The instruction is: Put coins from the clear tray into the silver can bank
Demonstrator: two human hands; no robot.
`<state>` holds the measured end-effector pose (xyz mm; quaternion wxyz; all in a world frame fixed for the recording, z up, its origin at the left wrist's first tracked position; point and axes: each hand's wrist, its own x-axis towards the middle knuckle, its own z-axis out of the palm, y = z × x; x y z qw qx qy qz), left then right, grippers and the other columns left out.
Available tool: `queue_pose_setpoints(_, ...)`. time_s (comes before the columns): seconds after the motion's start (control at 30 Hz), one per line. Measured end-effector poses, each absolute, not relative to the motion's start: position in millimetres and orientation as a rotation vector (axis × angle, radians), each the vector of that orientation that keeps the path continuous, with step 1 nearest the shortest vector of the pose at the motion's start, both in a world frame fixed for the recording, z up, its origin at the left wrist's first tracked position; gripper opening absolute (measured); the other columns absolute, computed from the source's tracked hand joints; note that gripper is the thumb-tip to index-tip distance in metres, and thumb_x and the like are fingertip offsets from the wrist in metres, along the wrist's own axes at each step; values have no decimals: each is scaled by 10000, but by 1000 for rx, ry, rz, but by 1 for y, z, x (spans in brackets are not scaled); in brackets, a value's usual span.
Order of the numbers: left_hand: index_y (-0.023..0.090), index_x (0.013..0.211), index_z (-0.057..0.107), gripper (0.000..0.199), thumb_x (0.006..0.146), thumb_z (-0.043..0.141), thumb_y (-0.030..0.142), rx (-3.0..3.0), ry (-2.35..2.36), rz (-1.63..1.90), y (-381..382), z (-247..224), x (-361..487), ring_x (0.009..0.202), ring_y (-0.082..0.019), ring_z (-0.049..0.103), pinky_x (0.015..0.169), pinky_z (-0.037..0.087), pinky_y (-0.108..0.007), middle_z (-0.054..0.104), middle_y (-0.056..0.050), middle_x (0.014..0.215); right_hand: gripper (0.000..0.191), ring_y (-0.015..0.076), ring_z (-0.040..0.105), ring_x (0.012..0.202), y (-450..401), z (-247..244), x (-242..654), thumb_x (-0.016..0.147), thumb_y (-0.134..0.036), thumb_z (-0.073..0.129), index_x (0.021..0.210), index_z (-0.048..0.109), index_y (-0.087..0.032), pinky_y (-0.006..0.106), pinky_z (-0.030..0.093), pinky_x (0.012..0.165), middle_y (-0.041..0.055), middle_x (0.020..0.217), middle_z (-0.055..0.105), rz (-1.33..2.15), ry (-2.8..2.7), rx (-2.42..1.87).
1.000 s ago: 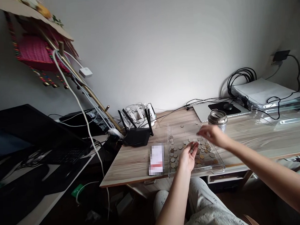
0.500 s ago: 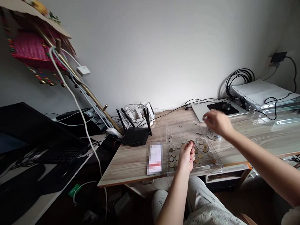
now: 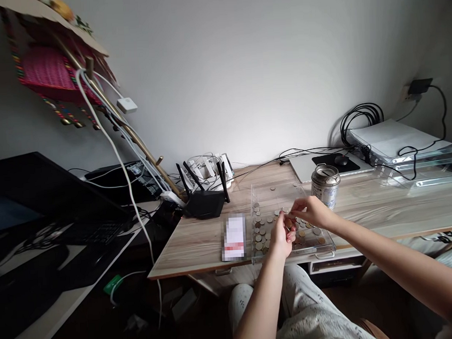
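A long wooden table (image 3: 381, 210) runs across the room under a bare pale wall. At its far right lies a stack of flat white boxes (image 3: 393, 139) with black cables coiled on and behind it, and in front of that a closed grey laptop (image 3: 304, 167) carrying a black pad and mouse. To the left, off the table, sits a dark monitor (image 3: 35, 188).

Near the table's front edge rests a clear shallow tray (image 3: 266, 191), its long axis running away from the person, its floor scattered with flat-lying coins (image 3: 259, 233) of silver and copper tones. A black router (image 3: 204, 203) with upright antennas stands just left of the tray's far end, and a white card (image 3: 234, 236) lies just beside the tray's left wall. A metal can (image 3: 325, 185) with a slotted top stands upright just beyond the tray's right side.

Both forearms reach in from below. The left hand (image 3: 281, 234) hovers over the middle of the tray, cupped, with a few coins resting in it; they lie flat against the palm. The right hand (image 3: 313, 211) meets it from the right, thumb and forefinger pinched together at the left hand's fingertips; whether a coin sits in that pinch is too small to tell.
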<state>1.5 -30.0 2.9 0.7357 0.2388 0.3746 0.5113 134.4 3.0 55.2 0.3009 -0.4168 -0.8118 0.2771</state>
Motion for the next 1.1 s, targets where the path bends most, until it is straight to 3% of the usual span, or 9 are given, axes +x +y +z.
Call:
queue_pose_setpoints(0.2,142,681,471,273,808,434,381,422,710,1029,-27,2,-3,300,-1,210,309,66,-135,434,38,476,224,138,574,648,-10,70,134,736,-350,550,751,694,-178,239,437,588,67,822,658,536,-2192,-1012)
queue_pose_setpoints(0.3,128,688,493,249,829,394,308,395,690,1104,-27,0,-5,296,-2,224,293,97,-131,419,40,476,279,153,570,675,9,92,159,772,-377,489,835,689,-194,247,424,597,60,808,665,322,-1995,-1204)
queue_pose_setpoints(0.4,112,752,524,242,841,371,278,344,745,1202,-27,-1,-5,383,-31,425,329,278,-123,524,-24,583,263,183,569,707,42,112,194,724,-369,515,832,690,-205,256,397,571,63,792,661,29,-1778,-1643)
queue_pose_setpoints(0.47,103,833,534,252,850,357,281,290,743,1232,-28,1,-5,572,-94,579,464,440,-165,595,-97,733,223,194,568,711,61,118,210,676,-331,541,782,695,-210,256,378,548,65,781,653,-70,-1762,-1898)
queue_pose_setpoints(0.53,95,906,530,280,856,347,301,251,701,1244,-29,2,-4,762,-161,627,618,510,-242,611,-153,870,202,191,566,709,72,118,217,655,-306,542,759,694,-223,253,368,541,60,786,646,-115,-1799,-2028)
queue_pose_setpoints(0.67,80,987,511,274,843,376,269,227,687,1261,-29,3,-3,904,-224,617,730,518,-298,599,-195,984,225,186,561,726,73,111,216,683,-307,505,794,689,-240,251,361,555,57,794,641,-223,-1822,-2055)
queue_pose_setpoints(0.9,71,1005,498,240,788,395,56,266,727,1328,-29,0,-1,921,-224,618,753,521,-280,626,-189,949,247,211,563,789,65,108,206,716,-283,469,826,688,-250,266,362,560,67,809,645,-358,-1818,-1990)
queue_pose_setpoints(1.1,54,985,543,244,786,401,48,306,705,1317,-32,3,-3,918,-214,620,752,526,-264,641,-184,938,257,191,576,742,75,107,226,679,-312,519,859,696,-259,256,387,562,48,838,660,-162,-1807,-2016)
